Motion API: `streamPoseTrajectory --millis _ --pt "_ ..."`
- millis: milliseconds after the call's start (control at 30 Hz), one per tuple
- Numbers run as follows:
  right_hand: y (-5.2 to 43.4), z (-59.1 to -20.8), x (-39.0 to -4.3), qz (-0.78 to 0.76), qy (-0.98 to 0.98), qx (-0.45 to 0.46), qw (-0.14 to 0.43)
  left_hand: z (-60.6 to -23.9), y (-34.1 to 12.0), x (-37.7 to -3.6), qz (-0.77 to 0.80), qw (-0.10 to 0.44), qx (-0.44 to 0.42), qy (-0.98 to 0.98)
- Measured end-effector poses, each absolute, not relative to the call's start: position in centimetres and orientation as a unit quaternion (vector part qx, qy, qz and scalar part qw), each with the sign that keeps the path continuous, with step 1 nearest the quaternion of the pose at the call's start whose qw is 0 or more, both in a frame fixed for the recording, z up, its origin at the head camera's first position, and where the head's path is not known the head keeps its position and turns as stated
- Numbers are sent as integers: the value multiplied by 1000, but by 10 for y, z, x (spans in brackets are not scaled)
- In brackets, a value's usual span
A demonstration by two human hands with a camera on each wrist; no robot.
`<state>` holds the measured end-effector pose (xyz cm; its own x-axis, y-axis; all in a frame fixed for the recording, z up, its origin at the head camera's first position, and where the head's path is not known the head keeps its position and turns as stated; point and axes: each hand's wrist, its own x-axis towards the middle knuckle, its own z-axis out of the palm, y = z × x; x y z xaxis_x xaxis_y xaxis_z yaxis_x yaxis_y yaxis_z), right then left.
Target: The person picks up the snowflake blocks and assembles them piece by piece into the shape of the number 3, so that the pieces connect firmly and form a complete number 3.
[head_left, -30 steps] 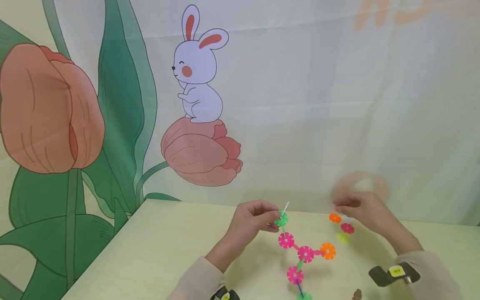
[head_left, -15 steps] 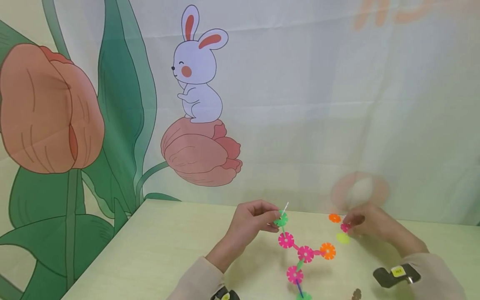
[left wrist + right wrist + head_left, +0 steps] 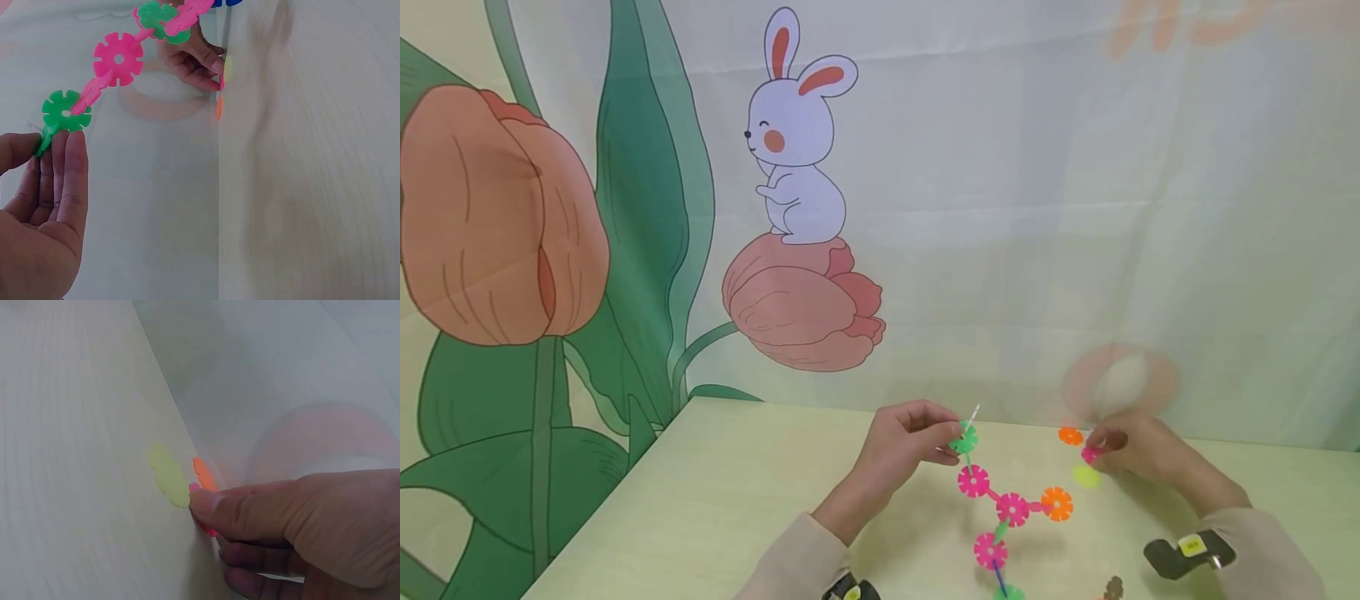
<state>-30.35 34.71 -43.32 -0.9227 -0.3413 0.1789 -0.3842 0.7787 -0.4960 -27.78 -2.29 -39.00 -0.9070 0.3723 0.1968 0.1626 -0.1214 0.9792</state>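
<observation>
My left hand [image 3: 904,440] pinches a green notched disc [image 3: 59,107] at the upper end of a chain of interlocking snowflake discs. Down the chain come pink discs [image 3: 1012,509], an orange disc [image 3: 1057,504] on a side branch, and a green one [image 3: 1009,593] cut by the bottom edge. A thin white piece [image 3: 974,415] sticks up beside the held end. At the table's back edge my right hand [image 3: 1138,450] pinches a loose pink disc [image 3: 195,487] between thumb and fingers, the thumb covering much of it.
A yellow disc [image 3: 1086,476] and an orange disc [image 3: 1071,436] lie flat beside the right fingertips. A brown disc [image 3: 1115,587] is at the near edge of view. Behind the pale wooden table [image 3: 715,500] hangs a printed curtain [image 3: 970,208].
My right hand has come down and slightly nearer from behind the orange disc onto the loose pink disc. The left hand and the chain have stayed nearly still.
</observation>
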Motion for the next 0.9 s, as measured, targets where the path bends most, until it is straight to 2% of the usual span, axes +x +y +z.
streamPoseTrajectory --millis 467,900 --pt "338 -426 -301 349 -928 129 0 -391 -23 -278 722 77 206 656" --pt "273 -365 -277 463 -871 131 100 -391 -20 -276 723 76 208 654"
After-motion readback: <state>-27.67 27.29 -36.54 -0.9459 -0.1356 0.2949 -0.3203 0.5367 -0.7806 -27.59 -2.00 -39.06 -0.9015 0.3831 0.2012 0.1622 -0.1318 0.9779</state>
